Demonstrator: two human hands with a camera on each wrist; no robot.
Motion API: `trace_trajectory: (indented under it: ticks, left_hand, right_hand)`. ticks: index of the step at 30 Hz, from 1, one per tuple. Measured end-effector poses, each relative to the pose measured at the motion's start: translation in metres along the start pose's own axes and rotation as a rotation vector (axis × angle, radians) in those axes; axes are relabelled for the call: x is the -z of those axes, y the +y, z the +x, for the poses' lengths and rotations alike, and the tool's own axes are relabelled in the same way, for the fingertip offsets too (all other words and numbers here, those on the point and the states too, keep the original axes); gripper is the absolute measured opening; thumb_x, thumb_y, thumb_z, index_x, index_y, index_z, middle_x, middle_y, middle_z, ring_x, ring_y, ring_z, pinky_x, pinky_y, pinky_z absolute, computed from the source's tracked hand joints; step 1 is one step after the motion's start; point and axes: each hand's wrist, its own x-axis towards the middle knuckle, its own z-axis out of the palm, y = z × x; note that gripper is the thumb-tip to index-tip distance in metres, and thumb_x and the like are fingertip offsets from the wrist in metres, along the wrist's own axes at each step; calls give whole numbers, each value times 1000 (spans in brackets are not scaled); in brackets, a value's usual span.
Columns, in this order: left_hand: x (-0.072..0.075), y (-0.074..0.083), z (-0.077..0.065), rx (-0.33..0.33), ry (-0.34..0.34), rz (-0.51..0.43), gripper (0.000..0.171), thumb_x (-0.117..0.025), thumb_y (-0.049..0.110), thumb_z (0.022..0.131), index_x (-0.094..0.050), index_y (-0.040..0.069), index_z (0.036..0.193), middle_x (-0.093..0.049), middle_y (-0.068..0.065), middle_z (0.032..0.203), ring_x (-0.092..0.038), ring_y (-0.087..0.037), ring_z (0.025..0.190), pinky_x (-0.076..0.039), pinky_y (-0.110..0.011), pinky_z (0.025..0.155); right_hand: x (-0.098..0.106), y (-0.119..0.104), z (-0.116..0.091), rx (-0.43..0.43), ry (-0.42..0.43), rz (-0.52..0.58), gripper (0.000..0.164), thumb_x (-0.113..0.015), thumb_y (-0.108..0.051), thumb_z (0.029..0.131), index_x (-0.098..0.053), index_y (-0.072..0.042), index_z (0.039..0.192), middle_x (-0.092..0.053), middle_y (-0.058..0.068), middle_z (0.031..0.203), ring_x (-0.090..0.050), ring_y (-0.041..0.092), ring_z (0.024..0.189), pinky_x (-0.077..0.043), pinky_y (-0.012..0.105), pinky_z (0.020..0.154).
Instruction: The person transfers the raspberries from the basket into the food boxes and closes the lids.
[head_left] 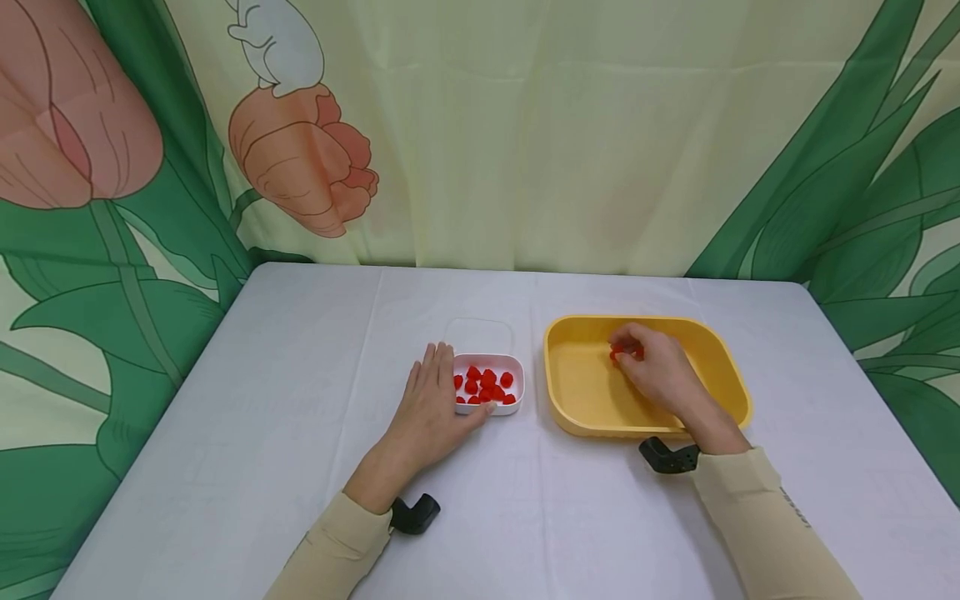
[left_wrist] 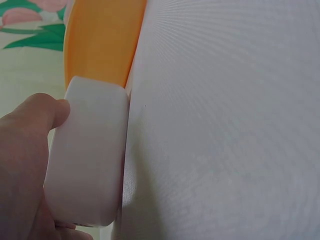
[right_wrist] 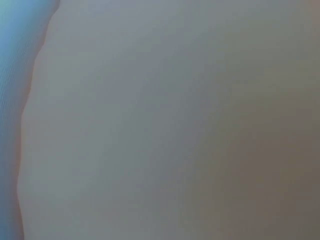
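A small white box [head_left: 489, 408] stands on the table, with several small red pieces [head_left: 487, 382] inside; their exact kind is too small to tell. My left hand [head_left: 423, 421] holds the box at its left side, fingers long beside it and thumb at the near rim. The box's white wall [left_wrist: 90, 155] and the thumb show in the left wrist view. Over the yellow tray [head_left: 581, 400], my right hand [head_left: 660, 371] has its fingers bent around small red pieces [head_left: 628, 350]. The fingers partly cover these. The right wrist view is a blur.
A clear, thin rectangular outline, perhaps a transparent lid [head_left: 480, 323], lies behind the white box. White cloth covers the table [head_left: 300, 350]. A printed curtain [head_left: 525, 167] hangs behind its far edge.
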Motion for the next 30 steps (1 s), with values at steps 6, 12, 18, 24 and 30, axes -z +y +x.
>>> trace_trajectory:
  ticks: [6, 12, 18, 24, 30]
  left_hand:
    - [0, 0, 0, -4, -2, 0, 104, -67, 55, 84, -18, -1, 156, -21, -19, 164, -15, -36, 154, -18, -55, 123]
    - [0, -1, 1, -1, -6, 0, 104, -67, 56, 84, -18, -1, 156, -21, -19, 164, -14, -36, 154, -18, -55, 123]
    - [0, -1, 1, -2, -6, 1, 103, -66, 56, 85, -18, -1, 156, -21, -19, 164, -14, -36, 154, -17, -55, 123]
    - [0, -1, 1, 4, -9, 1, 104, -67, 56, 84, -18, -1, 156, -21, -19, 164, -14, -36, 154, -18, -55, 123]
    - [0, -1, 1, 6, -8, 4, 105, -67, 56, 84, -18, 0, 156, -21, -18, 164, -14, -36, 154, -18, -55, 123]
  right_hand:
    - [1, -3, 0, 21, 12, 21, 25, -60, -3, 94, -63, 0, 118, -67, 17, 113, -58, 31, 102, -52, 47, 93]
    - [2, -11, -1, 70, 33, 30, 22, -58, -2, 95, -63, -1, 117, -67, 16, 111, -59, 29, 103, -52, 47, 92]
    - [2, -19, -3, 94, 58, 31, 22, -60, -1, 95, -63, -2, 117, -67, 15, 111, -59, 29, 101, -52, 46, 91]
    - [1, -24, -3, 120, 72, 39, 22, -61, -1, 95, -63, -2, 117, -67, 14, 110, -60, 28, 100, -53, 46, 90]
    - [0, -28, -3, 140, 76, 54, 23, -62, -1, 94, -62, -2, 117, -67, 13, 110, -59, 27, 100, -54, 46, 89]
